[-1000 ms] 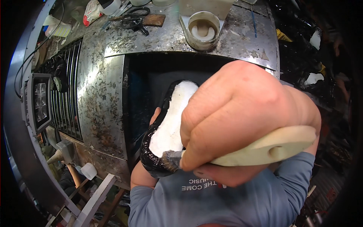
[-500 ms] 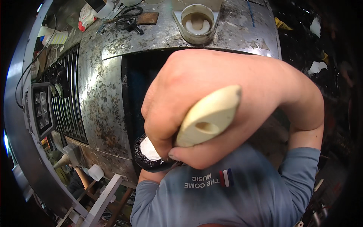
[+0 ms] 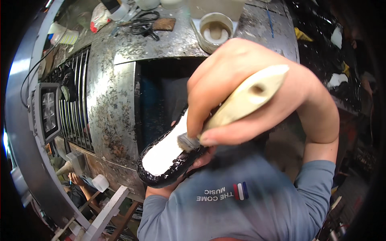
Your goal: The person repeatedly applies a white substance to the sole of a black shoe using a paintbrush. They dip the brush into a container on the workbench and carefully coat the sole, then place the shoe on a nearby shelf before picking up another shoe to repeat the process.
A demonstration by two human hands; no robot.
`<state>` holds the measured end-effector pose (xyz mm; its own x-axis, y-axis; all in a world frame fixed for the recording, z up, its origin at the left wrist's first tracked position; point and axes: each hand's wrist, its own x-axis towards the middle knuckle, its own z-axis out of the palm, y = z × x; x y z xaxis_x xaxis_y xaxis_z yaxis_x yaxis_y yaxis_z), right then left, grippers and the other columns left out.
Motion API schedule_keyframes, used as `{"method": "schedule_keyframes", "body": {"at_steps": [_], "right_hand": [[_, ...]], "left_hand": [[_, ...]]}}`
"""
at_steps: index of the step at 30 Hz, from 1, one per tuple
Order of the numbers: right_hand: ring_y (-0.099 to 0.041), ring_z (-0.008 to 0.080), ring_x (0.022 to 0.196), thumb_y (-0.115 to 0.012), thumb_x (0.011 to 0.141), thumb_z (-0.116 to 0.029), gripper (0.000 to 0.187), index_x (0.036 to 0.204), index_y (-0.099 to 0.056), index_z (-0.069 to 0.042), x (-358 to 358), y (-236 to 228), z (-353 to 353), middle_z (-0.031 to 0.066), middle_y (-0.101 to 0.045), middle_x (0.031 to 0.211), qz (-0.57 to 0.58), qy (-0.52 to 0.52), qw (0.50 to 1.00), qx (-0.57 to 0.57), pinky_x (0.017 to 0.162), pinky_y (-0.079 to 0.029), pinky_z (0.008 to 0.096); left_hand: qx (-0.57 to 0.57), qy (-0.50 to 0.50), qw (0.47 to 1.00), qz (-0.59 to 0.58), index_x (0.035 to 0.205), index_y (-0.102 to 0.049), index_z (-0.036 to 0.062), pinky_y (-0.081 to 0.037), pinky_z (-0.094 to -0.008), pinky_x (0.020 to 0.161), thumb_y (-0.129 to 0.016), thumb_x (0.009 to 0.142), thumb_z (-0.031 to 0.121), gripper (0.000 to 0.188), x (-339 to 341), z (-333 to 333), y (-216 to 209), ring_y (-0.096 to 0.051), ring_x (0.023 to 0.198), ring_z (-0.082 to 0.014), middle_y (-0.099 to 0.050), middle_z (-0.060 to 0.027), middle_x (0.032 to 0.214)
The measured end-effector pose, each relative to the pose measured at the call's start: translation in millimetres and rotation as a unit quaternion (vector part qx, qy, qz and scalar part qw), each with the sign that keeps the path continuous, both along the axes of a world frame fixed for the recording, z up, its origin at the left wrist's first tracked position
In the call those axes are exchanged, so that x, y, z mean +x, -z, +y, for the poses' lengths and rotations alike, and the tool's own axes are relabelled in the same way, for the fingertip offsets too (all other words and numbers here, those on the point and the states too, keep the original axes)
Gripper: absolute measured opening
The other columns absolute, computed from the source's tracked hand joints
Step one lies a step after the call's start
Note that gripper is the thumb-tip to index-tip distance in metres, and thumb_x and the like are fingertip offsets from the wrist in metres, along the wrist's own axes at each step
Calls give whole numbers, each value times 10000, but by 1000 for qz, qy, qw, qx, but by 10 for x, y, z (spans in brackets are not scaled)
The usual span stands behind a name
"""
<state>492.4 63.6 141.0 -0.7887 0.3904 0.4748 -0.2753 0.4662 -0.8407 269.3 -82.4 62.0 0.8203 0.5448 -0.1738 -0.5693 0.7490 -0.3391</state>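
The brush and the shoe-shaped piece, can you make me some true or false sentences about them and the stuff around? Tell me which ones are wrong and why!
1. The right hand holds the brush. True.
2. The brush has a black handle. False: it is pale cream.
3. The left hand holds the shoe-shaped piece. True.
4. The shoe-shaped piece is white all over. False: it is black and white.
5. The round container stands on the metal worktop. True.
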Motion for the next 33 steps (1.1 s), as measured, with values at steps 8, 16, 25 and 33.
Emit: {"method": "schedule_keyframes", "body": {"at_steps": [8,16,25,33], "right_hand": [[-719,196,884,-771,862,-184,283,1039,-768,36,357,96,42,136,-767,958,4,140,981,-132,794,-553,311],[-701,201,836,-784,852,-246,347,1015,-752,58,389,437,-108,171,-738,961,2,189,945,-266,746,-554,308],[-695,200,809,-789,853,-256,333,990,-754,45,402,684,-236,170,-731,948,-11,274,913,-302,712,-548,307],[-712,226,831,-789,842,-233,317,983,-753,48,326,742,-317,183,-745,938,-36,322,894,-309,740,-572,327]], "left_hand": [[210,-198,842,455,1541,-389,-31,-460,-502,1146,-805,874,311,858,-1357,20,138,-566,1349,-362,-558,-220,1476],[208,-88,456,861,1413,-524,-53,-547,-326,932,-845,854,168,682,-2838,701,-334,-694,1005,-186,-711,-116,1165],[213,-79,246,942,1386,-593,-51,-502,-355,981,-943,724,332,841,-4373,2071,205,-683,1036,-239,-722,-144,1153],[118,35,-47,991,1407,-635,105,-470,-435,1074,-922,656,527,908,-5264,3019,930,-666,1201,-317,-701,-168,1306]]}}
